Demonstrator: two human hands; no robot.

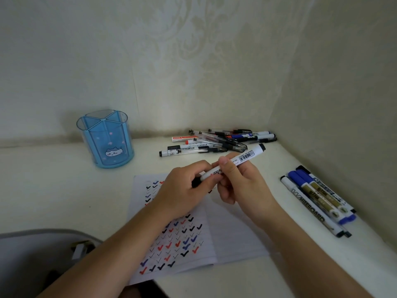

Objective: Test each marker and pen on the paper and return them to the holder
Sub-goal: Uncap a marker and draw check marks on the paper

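Above the paper (236,237), marker (249,155) between the fingers (224,168)

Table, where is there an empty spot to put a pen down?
The white table is bare left of the ticked lined paper, in front of the blue see-through plastic holder, and between that holder and the heap of loose pens by the wall. It is crowded at the right edge, where the row of whiteboard markers lies.
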